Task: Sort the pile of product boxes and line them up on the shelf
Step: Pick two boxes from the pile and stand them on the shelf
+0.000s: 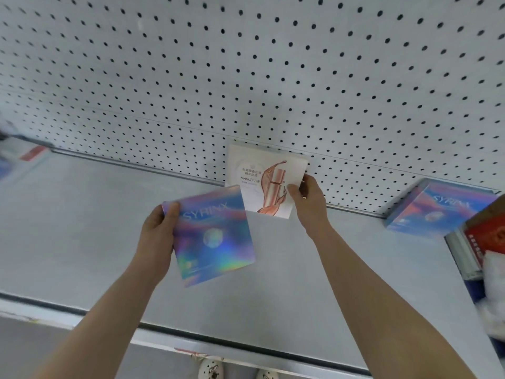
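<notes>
centre of the frame: holographic syrinx box point(214, 236), flat and square, tilted with its printed face toward the camera, held above the grey shelf point(82, 228). gripped at its upper left corner by the left hand point(158, 228), thumb laid across the front face, fingers curled behind. overlaps, in the picture, the lower left corner of the white marubi box point(266, 181) just above and to the right. white marubi box: upright at the back of the shelf, close against the pegboard wall point(246, 64), printed with a rose-gold tube and a splash; cannot tell whether its lower edge touches the shelf. pinched at its right edge by the right hand point(308, 198), thumb on the front, fingers wrapped behind. both bare forearms reaching up from the bottom of the frame. further right, well apart from the hands: second syrinx box point(437, 206), same holographic print, leaning back against the pegboard wall with its lower edge on the shelf. at the right edge of the frame, a pile with a red box point(489, 236) on top, the rest blurred white and blue. far left, at the back of the shelf, a red label point(34, 153) on something blurred. bottom centre, below the shelf's front edge, the toes of two pale shoes point(210, 369).
</notes>
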`<state>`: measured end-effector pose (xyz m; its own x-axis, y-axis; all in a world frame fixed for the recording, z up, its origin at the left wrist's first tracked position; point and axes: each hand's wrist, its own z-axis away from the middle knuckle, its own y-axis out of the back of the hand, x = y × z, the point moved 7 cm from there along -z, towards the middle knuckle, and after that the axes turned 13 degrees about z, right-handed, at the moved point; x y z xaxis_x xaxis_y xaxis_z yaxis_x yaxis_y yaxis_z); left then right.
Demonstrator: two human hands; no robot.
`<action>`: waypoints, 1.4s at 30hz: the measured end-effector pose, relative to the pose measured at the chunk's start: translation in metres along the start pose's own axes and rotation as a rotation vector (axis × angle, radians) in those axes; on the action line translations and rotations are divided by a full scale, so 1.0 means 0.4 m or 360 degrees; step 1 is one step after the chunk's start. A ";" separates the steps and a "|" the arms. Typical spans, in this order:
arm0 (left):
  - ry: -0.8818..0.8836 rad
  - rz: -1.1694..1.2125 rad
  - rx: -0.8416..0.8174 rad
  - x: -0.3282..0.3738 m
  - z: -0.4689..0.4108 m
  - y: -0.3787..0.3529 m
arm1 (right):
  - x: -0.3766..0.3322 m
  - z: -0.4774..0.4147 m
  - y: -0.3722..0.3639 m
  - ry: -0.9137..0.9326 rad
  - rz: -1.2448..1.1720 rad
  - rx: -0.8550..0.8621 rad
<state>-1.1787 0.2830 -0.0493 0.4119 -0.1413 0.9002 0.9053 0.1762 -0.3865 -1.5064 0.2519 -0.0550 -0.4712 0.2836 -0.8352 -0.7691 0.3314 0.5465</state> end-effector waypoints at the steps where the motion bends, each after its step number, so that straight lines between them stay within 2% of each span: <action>1: 0.0013 -0.0018 -0.0007 -0.002 -0.001 -0.001 | -0.004 0.005 0.002 0.0004 0.0038 0.0034; 5: 0.0043 -0.0093 -0.0074 -0.010 -0.004 -0.028 | -0.037 0.038 0.050 0.0121 0.0211 0.0348; 7: 0.0060 -0.0116 -0.0114 -0.018 -0.004 -0.053 | -0.095 0.073 0.082 0.0378 0.0363 0.0493; 8: 0.0067 -0.0134 -0.0149 -0.024 -0.003 -0.069 | -0.131 0.097 0.085 0.0559 0.0433 0.0463; 10: 0.0094 -0.0194 -0.0259 -0.039 0.002 -0.115 | -0.192 0.153 0.067 0.0905 0.0652 0.0231; 12: 0.0161 -0.0205 -0.0404 -0.062 0.013 -0.174 | -0.205 0.196 0.050 0.1077 0.0913 -0.0022; 15: 0.0264 -0.0200 -0.0581 -0.099 0.045 -0.265 | -0.159 0.221 0.080 0.0989 0.1143 -0.0197; 17: 0.0277 -0.0277 -0.0678 -0.124 0.070 -0.328 | -0.116 0.224 0.133 0.0829 0.1041 -0.0254; 20: -0.0004 -0.0633 -0.0821 -0.139 0.090 -0.429 | -0.044 0.219 0.226 0.0744 0.0987 -0.0232; 21: -0.0224 -0.0808 -0.0854 -0.127 0.089 -0.461 | -0.019 0.209 0.260 0.0730 0.1031 -0.0194; 24: -0.1132 -0.1381 -0.0833 -0.063 0.077 -0.537 | 0.027 0.158 0.363 0.0697 0.1142 -0.0039; 26: -0.1424 -0.1732 -0.0772 -0.059 0.041 -0.564 | 0.037 0.107 0.410 0.0715 0.1178 0.0046; 28: -0.1451 -0.2005 -0.0720 -0.070 0.006 -0.575 | 0.041 0.055 0.428 0.0759 0.1176 0.0072; 31: -0.1500 -0.2184 -0.0622 -0.071 -0.016 -0.583 | 0.046 -0.006 0.420 0.0818 0.1138 0.0069; 34: -0.1507 -0.2282 -0.0510 -0.070 -0.029 -0.584 | 0.049 -0.051 0.406 0.0844 0.1171 0.0122; 38: -0.1537 -0.2329 -0.0420 -0.081 -0.040 -0.581 | 0.042 -0.062 0.391 0.1001 0.1466 0.0317; 42: -0.1537 -0.2292 -0.0373 -0.084 -0.043 -0.584 | 0.053 -0.057 0.364 0.1159 0.1667 0.0371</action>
<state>-1.4023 0.2299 0.0074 -0.7888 0.5507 0.2730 0.4913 0.2980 0.8184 -1.6380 0.2857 0.0054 -0.9809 -0.0260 0.1925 0.1641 0.4198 0.8927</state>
